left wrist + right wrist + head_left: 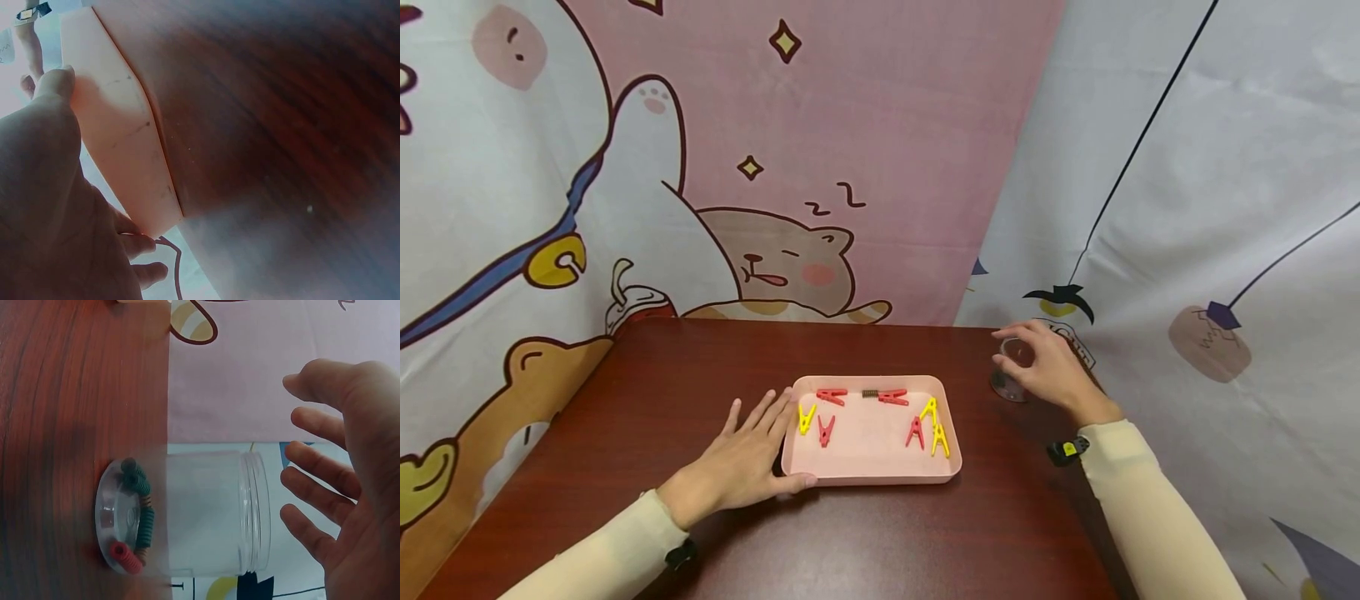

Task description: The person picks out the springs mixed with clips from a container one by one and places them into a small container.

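My left hand (pixel 741 458) rests with spread fingers against the left side of a shallow pink tray (pixel 880 481); its thumb lies along the front wall. Inside the tray are several small clips, among them a red clip (pixel 825 431) and a yellow clip (pixel 806 419). A dark coil spring (pixel 870 394) lies by the back wall. Beyond the tray's right side, my right hand (pixel 1045 367) hovers by a clear jar (pixel 1008 388), fingers apart and bent slightly. In the right wrist view the jar (pixel 203 515) stands lidless, apart from the fingers, with green, red and brown coil springs (pixel 145 528) at its bottom.
The dark wooden table (pixel 910 542) carries the tray and the jar. A printed cloth (pixel 887 125) hangs behind the table's back edge, and more cloth (pixel 1240 250) runs along the right side, close to the jar and right arm.
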A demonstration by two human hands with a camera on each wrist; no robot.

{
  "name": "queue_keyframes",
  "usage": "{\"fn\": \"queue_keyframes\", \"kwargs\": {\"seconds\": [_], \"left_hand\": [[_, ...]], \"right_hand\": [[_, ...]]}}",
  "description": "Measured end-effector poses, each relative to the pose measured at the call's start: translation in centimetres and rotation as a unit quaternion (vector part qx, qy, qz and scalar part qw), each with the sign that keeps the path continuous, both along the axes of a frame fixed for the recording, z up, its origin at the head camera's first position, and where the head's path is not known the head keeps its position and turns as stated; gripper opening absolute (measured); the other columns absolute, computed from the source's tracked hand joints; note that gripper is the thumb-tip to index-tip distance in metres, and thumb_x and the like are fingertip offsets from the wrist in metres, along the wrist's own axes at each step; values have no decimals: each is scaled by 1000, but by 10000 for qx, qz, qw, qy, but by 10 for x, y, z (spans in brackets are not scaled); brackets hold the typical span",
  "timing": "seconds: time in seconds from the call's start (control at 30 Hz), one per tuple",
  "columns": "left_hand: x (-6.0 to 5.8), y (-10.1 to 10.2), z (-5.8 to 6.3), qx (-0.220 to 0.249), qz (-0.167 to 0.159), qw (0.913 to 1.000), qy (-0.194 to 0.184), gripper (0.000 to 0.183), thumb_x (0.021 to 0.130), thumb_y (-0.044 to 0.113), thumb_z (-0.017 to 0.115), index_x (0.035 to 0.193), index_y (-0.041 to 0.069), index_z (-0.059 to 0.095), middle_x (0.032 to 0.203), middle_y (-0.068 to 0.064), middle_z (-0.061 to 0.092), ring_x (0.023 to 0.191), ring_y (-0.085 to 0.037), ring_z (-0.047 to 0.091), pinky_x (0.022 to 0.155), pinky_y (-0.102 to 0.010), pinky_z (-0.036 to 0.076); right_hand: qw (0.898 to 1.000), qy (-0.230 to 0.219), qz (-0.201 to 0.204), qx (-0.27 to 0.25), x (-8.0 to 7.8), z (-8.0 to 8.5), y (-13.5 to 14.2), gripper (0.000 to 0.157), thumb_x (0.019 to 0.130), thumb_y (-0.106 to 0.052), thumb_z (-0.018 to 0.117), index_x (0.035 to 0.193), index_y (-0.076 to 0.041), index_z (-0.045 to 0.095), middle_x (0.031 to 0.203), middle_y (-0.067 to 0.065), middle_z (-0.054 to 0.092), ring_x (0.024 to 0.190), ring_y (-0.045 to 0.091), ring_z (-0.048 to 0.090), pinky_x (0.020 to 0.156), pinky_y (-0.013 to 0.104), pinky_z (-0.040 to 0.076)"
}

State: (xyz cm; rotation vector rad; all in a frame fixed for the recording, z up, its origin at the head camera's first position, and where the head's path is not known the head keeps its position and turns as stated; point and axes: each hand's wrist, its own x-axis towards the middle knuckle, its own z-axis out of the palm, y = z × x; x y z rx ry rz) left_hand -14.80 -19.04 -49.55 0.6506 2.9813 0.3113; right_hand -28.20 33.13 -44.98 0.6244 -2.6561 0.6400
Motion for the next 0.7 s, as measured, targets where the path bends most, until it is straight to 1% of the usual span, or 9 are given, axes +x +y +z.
{"fn": "queue_keyframes", "kwargs": {"seconds": [0.23, 0.4, 0.47, 0.63, 0.7], "left_hand": [[1, 1, 1, 7, -7, 10000, 22, 134, 97, 97, 61, 185, 3, 27, 196, -19, 22, 181, -48, 26, 137, -89, 16], [0, 0, 1, -17, 8, 10000, 16, 134, 96, 99, 59, 185, 3, 26, 196, -18, 20, 181, -48, 25, 138, -89, 15], [0, 0, 1, -19, 11, 10000, 12, 135, 96, 99, 59, 185, 4, 26, 197, -17, 20, 181, -48, 25, 138, -89, 15], [0, 0, 0, -22, 3, 10000, 4, 134, 97, 99, 59, 185, 4, 26, 197, -17, 20, 181, -48, 25, 138, -89, 15], [0, 0, 0, -31, -1, 10000, 6, 134, 97, 99, 59, 185, 4, 26, 197, -17, 20, 181, -48, 25, 138, -89, 15]], "right_hand": [[9999, -116, 69, 59, 5, 3, -10, 40, 105, -22, 89, 143, -13, 80, 149, 18, 72, 133, 44, 72, 109, 68, 62], [9997, -20, 215, 99, 5, 6, -17, 39, 104, -21, 90, 141, -14, 82, 147, 16, 74, 134, 41, 72, 110, 66, 62], [9996, -33, 242, 117, 5, 7, -19, 40, 104, -22, 90, 142, -14, 82, 148, 16, 74, 134, 41, 72, 110, 66, 62], [9994, -149, 203, 237, 6, 7, -25, 40, 105, -26, 90, 143, -18, 82, 150, 14, 72, 124, 39, 74, 104, 62, 64], [9992, -186, 187, 289, 6, 6, -28, 39, 105, -28, 89, 142, -19, 82, 152, 13, 72, 123, 38, 74, 104, 62, 64]]}}
